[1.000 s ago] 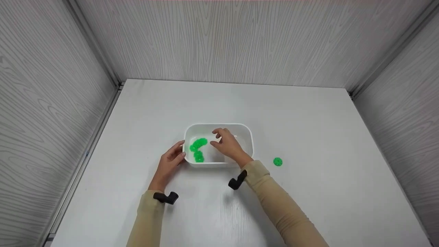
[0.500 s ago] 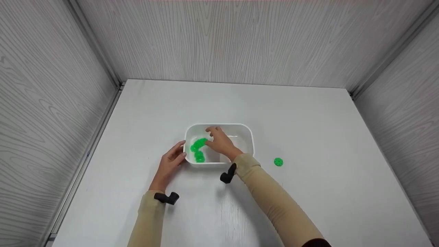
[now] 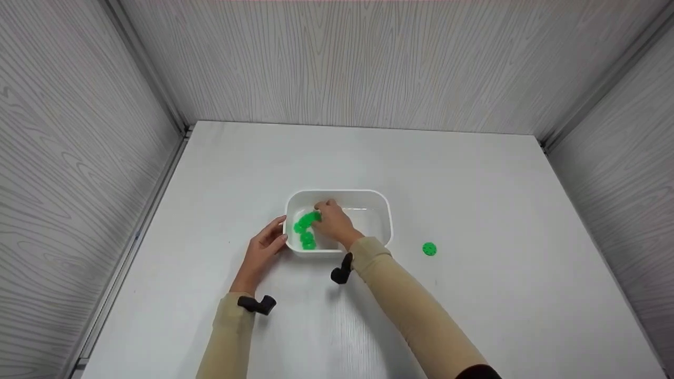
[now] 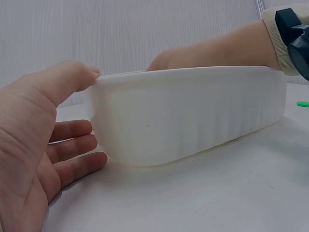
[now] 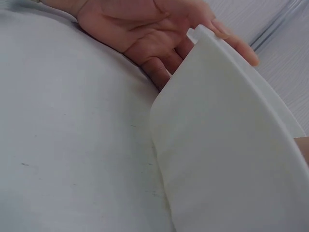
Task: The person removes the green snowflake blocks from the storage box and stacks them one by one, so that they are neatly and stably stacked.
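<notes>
Two hands shared one white tub (image 3: 371,218). At its end nearest the left hand (image 3: 261,250), that hand's relaxed fingers lay against the outer wall, its thumb resting on the rim. The right hand (image 3: 333,221) reached inside with bent fingers at the green pieces (image 3: 307,241), which lay just to its left; its fingertips were hidden, so whether it pinched one could not be told.

The likeliest trouble seemed to be the pieces themselves: they sat bunched and overlapping, so one tugged free might drag its neighbours along or scatter them. The left hand's contact looked light, and a push from within could slide the tub. The black wrist mount (image 3: 341,269) hung below the right hand, beside the near wall (an easy thing to forget), and could knock it. One green disc (image 3: 429,249) lay on the table (image 3: 474,184) to the right hand's right, where the right sleeve (image 3: 408,302) might brush it on a wide swing.
</notes>
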`<act>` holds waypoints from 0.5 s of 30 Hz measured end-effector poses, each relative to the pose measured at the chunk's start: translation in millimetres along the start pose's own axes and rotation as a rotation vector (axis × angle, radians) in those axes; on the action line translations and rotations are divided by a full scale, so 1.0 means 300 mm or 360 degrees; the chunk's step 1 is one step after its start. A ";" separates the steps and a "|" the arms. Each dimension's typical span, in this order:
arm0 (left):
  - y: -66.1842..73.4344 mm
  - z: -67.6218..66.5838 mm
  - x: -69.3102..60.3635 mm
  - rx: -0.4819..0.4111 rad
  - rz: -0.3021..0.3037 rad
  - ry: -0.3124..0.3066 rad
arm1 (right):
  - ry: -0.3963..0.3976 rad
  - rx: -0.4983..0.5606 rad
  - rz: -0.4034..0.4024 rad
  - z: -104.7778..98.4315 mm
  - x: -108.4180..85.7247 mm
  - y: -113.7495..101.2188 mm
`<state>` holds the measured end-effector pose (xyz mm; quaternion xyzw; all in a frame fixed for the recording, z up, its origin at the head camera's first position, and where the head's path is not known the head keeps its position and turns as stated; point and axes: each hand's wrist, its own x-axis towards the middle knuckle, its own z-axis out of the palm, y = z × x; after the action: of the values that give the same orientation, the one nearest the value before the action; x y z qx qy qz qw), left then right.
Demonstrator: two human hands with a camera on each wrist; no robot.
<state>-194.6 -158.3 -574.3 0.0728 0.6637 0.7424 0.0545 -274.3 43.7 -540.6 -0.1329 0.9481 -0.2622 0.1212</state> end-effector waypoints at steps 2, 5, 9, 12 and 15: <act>-0.007 -0.003 0.002 0.0004 0.0015 0.0020 | -0.0015 -0.0010 0.0014 0.008 0.005 -0.001; -0.010 -0.004 0.003 0.0031 0.0043 0.0035 | -0.0024 -0.0009 0.0043 0.017 0.012 -0.003; -0.010 -0.001 0.003 0.0066 0.0054 0.0037 | -0.0031 0.0006 0.0082 0.020 0.014 -0.004; 0.002 0.004 0.000 0.0055 0.0035 0.0031 | -0.0044 0.0030 0.0089 0.014 0.012 -0.002; 0.033 0.015 -0.008 0.0058 0.0024 0.0005 | -0.0049 0.0071 0.0085 0.003 0.008 0.000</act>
<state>-191.2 -155.3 -564.0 0.0776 0.6766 0.7308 0.0466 -276.3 42.7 -541.7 -0.1089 0.9433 -0.2778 0.1455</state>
